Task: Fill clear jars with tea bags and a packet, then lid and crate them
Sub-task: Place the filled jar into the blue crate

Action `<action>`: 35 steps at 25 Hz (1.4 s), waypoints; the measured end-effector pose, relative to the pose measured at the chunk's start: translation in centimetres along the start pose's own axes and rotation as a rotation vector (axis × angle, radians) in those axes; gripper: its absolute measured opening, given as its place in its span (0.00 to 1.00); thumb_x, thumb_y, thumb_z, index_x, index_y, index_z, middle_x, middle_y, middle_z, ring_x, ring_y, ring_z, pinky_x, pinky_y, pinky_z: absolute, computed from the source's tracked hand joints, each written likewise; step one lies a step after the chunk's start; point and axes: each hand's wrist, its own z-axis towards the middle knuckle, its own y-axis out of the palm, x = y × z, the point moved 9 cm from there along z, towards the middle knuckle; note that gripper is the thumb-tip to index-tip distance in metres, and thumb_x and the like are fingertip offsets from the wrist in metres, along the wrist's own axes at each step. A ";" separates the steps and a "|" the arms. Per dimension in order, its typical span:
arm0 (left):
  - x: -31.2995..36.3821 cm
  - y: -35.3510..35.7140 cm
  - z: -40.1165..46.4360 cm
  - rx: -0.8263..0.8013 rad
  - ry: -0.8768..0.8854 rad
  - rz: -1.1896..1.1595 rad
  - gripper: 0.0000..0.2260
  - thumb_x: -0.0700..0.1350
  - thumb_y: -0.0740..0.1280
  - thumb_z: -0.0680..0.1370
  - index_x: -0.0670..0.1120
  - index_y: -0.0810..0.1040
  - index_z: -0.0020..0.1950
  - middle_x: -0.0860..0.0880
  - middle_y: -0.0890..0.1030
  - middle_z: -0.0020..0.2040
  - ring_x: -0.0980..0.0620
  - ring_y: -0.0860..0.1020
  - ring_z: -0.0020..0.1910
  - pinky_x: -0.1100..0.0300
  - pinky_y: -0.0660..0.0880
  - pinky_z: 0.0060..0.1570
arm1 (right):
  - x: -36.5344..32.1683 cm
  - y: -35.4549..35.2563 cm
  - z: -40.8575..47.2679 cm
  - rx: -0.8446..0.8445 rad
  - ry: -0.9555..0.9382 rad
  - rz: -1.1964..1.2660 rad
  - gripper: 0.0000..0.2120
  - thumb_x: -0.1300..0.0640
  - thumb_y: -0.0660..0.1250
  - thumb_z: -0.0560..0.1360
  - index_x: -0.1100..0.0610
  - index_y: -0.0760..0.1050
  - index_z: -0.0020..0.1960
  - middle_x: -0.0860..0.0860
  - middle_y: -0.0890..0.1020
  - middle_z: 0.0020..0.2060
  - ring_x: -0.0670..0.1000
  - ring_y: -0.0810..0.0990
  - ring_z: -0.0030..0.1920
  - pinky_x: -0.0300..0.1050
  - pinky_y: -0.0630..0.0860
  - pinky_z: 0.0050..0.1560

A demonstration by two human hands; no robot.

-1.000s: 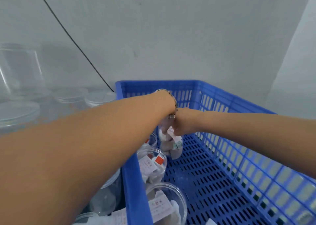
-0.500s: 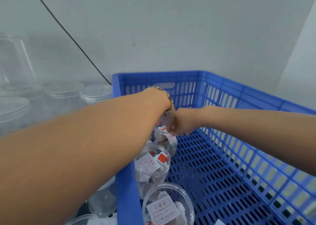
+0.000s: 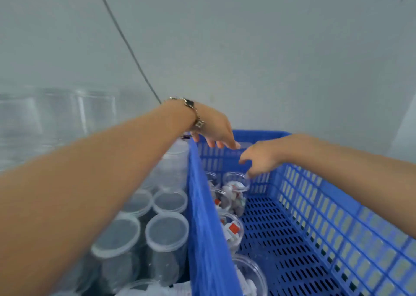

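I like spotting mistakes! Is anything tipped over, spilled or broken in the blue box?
Nothing stands out. The filled jars stand upright in a row along the left wall of the blue crate, with no tea bags loose on its floor. Both hands, left hand and right hand, hang empty above them.

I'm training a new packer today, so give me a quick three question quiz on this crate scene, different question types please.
1. True or false: both hands are holding a jar right now.
2. Multiple choice: the filled jars in the blue crate stand along A) its left wall, B) its right wall, C) its middle.
3. Short answer: what stands on the surface left of the crate?

Key
1. False. The left hand and right hand hang open above the far filled jar, holding nothing.
2. A.
3. Lidded clear jars.
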 end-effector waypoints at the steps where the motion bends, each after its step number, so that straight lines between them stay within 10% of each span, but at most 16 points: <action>1: -1.3 -1.3 -2.0 0.060 -0.015 -0.019 0.17 0.57 0.65 0.77 0.51 0.76 0.62 0.58 0.78 0.42 0.57 0.78 0.46 0.57 0.76 0.48 | -1.0 -2.3 -1.3 0.086 -0.018 0.033 0.24 0.49 0.62 0.77 0.55 0.65 0.71 0.53 0.70 0.68 0.55 0.68 0.67 0.44 0.65 0.62; 7: -12.4 -2.4 -12.9 0.113 -0.282 -0.087 0.17 0.54 0.66 0.77 0.45 0.78 0.61 0.50 0.81 0.55 0.54 0.79 0.51 0.58 0.75 0.49 | -9.0 -11.1 -4.6 0.418 -0.081 0.433 0.30 0.54 0.63 0.76 0.57 0.56 0.74 0.56 0.77 0.59 0.57 0.76 0.57 0.48 0.73 0.58; 12: -19.2 -1.2 -16.3 0.259 -0.455 -0.283 0.25 0.55 0.68 0.76 0.39 0.73 0.66 0.44 0.75 0.64 0.47 0.75 0.60 0.60 0.70 0.58 | -12.1 -12.5 -1.2 0.343 0.041 1.458 0.11 0.61 0.64 0.76 0.62 0.70 0.58 0.59 0.74 0.51 0.53 0.74 0.46 0.50 0.75 0.57; 18: -22.6 -0.6 -13.9 0.651 -0.512 -0.594 0.25 0.47 0.69 0.76 0.37 0.66 0.67 0.41 0.68 0.66 0.46 0.72 0.49 0.60 0.68 0.46 | -15.5 -13.2 5.7 0.360 0.132 1.612 0.16 0.63 0.61 0.77 0.63 0.68 0.64 0.58 0.72 0.61 0.56 0.73 0.61 0.46 0.73 0.55; 23: -25.5 0.2 -12.1 0.643 -0.572 -0.698 0.41 0.46 0.70 0.75 0.32 0.48 0.75 0.37 0.57 0.73 0.41 0.65 0.70 0.55 0.65 0.65 | -18.9 -14.5 9.2 0.301 0.056 1.579 0.22 0.69 0.57 0.75 0.62 0.64 0.69 0.59 0.68 0.67 0.58 0.68 0.67 0.51 0.69 0.65; 28: -25.6 -0.3 -11.5 0.698 -0.539 -0.738 0.36 0.42 0.68 0.74 0.35 0.51 0.75 0.40 0.59 0.73 0.40 0.66 0.69 0.51 0.68 0.65 | -19.6 -15.4 10.2 0.381 0.081 1.730 0.26 0.68 0.50 0.75 0.55 0.60 0.72 0.54 0.70 0.54 0.53 0.70 0.52 0.51 0.70 0.63; 35: -21.7 0.3 -18.6 0.816 -0.471 -1.000 0.45 0.43 0.72 0.72 0.40 0.43 0.78 0.40 0.64 0.72 0.43 0.69 0.67 0.58 0.67 0.53 | -20.7 -14.5 0.7 0.473 0.001 1.897 0.31 0.67 0.54 0.75 0.47 0.56 0.75 0.48 0.64 0.72 0.48 0.66 0.58 0.49 0.69 0.58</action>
